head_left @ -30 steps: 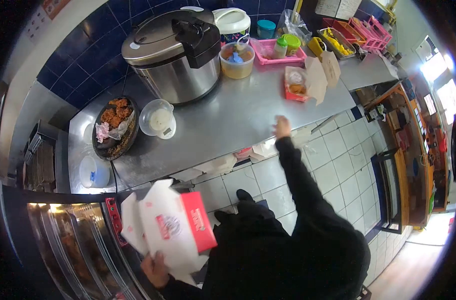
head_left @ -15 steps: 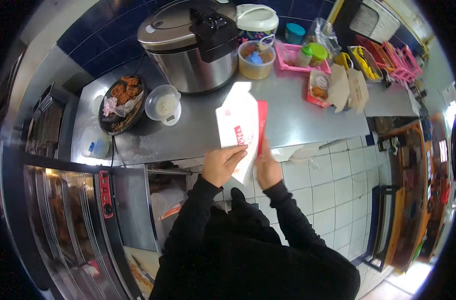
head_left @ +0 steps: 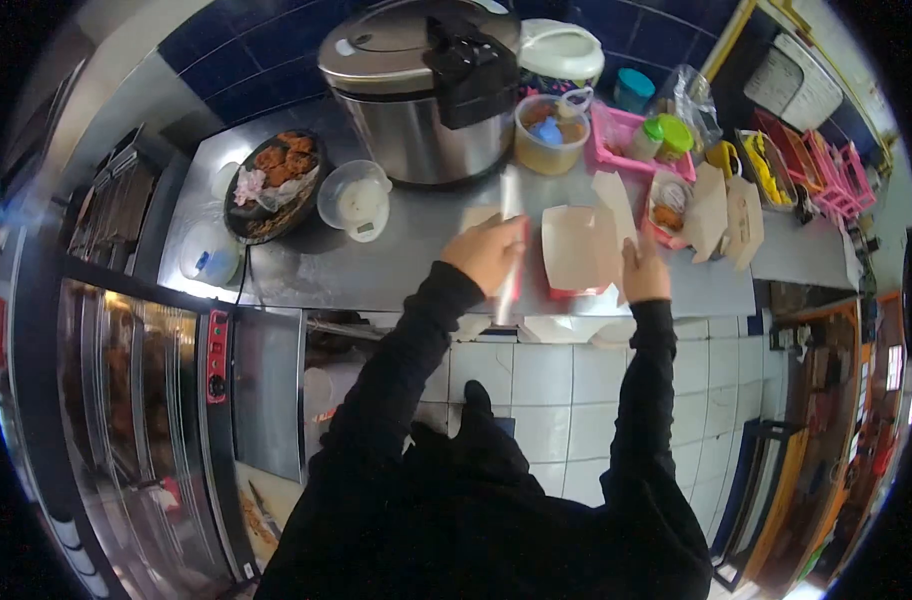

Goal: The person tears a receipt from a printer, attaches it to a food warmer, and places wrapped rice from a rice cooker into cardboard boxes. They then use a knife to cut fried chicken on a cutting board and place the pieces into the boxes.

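Note:
My left hand (head_left: 486,254) is closed on a takeaway box (head_left: 509,296), white with red, seen mostly edge-on and smeared by motion. To its right, an opened takeaway box (head_left: 578,245) with a pale inside and red lower edge is at the front part of the steel counter (head_left: 416,245). My right hand (head_left: 644,272) is at that box's raised right flap, fingers closed on it. Just beyond this hand, another red takeaway box (head_left: 668,212) holds a piece of fried food, its brown lid flaps folded out.
A large rice cooker (head_left: 421,110) stands at the back, beside a tub of sauce (head_left: 551,150) and a pink basket (head_left: 606,150). Left are a black tray of fried chicken (head_left: 311,190) and a bowl (head_left: 351,195). A glass warming cabinet (head_left: 126,400) borders the lower left.
My hands have moved apart. One box now stands opened up by my right hand, while my left still holds another. The view has shifted, so the counter things appear farther right.

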{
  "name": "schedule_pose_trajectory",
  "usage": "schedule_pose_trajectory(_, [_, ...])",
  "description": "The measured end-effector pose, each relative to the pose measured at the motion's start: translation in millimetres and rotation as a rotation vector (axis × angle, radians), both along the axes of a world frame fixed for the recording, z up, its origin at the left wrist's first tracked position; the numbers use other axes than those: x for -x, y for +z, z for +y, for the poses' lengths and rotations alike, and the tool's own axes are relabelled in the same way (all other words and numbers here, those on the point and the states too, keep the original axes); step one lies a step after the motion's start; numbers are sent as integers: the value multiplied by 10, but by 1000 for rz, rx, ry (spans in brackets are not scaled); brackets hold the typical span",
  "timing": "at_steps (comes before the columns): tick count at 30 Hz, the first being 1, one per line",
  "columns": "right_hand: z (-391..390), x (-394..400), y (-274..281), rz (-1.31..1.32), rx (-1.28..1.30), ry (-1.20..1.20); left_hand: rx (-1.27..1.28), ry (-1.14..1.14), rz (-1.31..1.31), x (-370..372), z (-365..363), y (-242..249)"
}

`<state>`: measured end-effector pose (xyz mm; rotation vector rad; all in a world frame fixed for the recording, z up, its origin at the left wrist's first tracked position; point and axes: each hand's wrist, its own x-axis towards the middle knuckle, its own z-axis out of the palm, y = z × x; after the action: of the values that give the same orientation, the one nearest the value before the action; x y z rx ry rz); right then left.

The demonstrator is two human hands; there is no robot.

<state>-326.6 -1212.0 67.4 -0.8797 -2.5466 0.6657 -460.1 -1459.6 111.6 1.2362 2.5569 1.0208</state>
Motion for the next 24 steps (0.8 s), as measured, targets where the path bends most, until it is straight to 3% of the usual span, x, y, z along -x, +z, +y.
schedule_pose_trajectory(1, [-127,-13,296,92,-60,-46,1,48,142,-20,5,190])
schedule_pose_trajectory(2, [-177,-69,477,313,-113,43,-185,84,107,-2,-56,465])
schedule_pose_trajectory(3, [-405,-148,832,487,98,65,-363,119,51,-60,-180,710])
schedule_pose_trajectory(5, [-926,-308,1348,749,232,135,-558,211,-100,-233,-574,1229])
schedule_pose_trajectory(6, [-1116,-361,1398,831,160,200,-564,240,-89,-334,-729,1282])
schedule_pose_trajectory(8, [-1561,-453,1372,955,68,229,-810,370,-433,-561,-1139,1333])
schedule_pose_trajectory(9, [-1787,-513,1311,930,17,237,-887,370,-552,-635,-1277,1137])
schedule_pose_trajectory(10, [-1962,-530,1051,1106,137,471,-1008,400,-714,-656,-1391,580])
schedule_pose_trajectory(11, [-2387,-456,906,939,328,542,-1281,328,-939,-860,-1500,224])
schedule_pose_trajectory(13, [-3183,-302,601,538,653,596,-1233,535,-849,-1316,-1297,-297])
schedule_pose_trajectory(15, [-3800,-486,301,278,1065,871,-966,668,-573,-1743,-1407,-235])
schedule_pose_trajectory(16, [-4014,-615,120,112,1313,987,-404,529,-223,-1956,-1933,123])
schedule_pose_trajectory(18, [-4363,-884,-215,-260,1809,1094,-561,596,7,-2562,-2401,305])
schedule_pose_trajectory(19, [-4514,-1007,-374,-423,2005,1105,-562,640,27,-2726,-2537,121])
schedule_pose_trajectory(20, [-4649,-1103,-506,-569,2170,1104,-444,939,341,-2850,-2591,-269])
schedule_pose_trajectory(22, [-4949,-1242,-653,-750,2350,1103,-197,1089,415,-3220,-3087,-1191])
schedule_pose_trajectory(24, [-5273,-1364,-696,-733,2319,1104,20,1096,-73,-3869,-3770,-1676])
